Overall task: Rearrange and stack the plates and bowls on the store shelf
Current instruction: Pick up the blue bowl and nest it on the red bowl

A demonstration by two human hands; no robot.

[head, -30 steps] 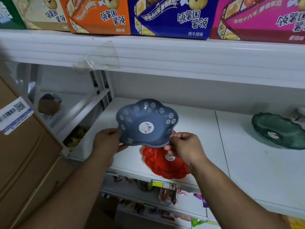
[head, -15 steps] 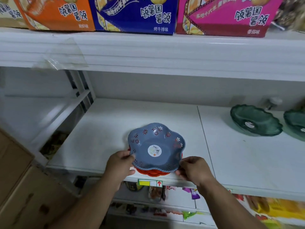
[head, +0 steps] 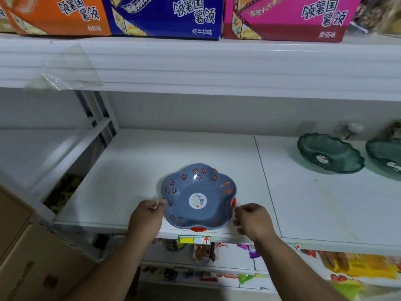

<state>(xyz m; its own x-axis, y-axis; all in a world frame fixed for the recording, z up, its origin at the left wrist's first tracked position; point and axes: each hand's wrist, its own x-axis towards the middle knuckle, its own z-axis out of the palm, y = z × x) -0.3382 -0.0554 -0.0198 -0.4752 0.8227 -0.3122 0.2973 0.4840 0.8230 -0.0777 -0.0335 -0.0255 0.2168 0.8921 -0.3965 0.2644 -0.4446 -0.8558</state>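
Note:
A blue flower-shaped bowl (head: 198,196) with cut-out flowers and a round sticker sits nested on a red bowl (head: 197,229), of which only bits of rim show. The stack stands near the front edge of the white shelf (head: 130,170). My left hand (head: 147,218) is at the blue bowl's left rim, fingertips pinched on it. My right hand (head: 251,218) hovers just off the right rim, loosely curled and holding nothing. Two dark green scalloped bowls (head: 329,154) (head: 386,157) rest side by side at the right of the shelf.
The upper shelf's thick front edge (head: 217,68) overhangs, carrying orange, blue and pink snack cartons (head: 165,16). Cardboard boxes (head: 21,257) stand at the lower left. A price tag (head: 193,239) hangs below the stack; snack packets fill the lower shelf (head: 358,268).
The blue bowl came down from mid-air onto the red bowl and now rests nested on it. My right hand has come off its rim. The view shifted right, showing a second green bowl.

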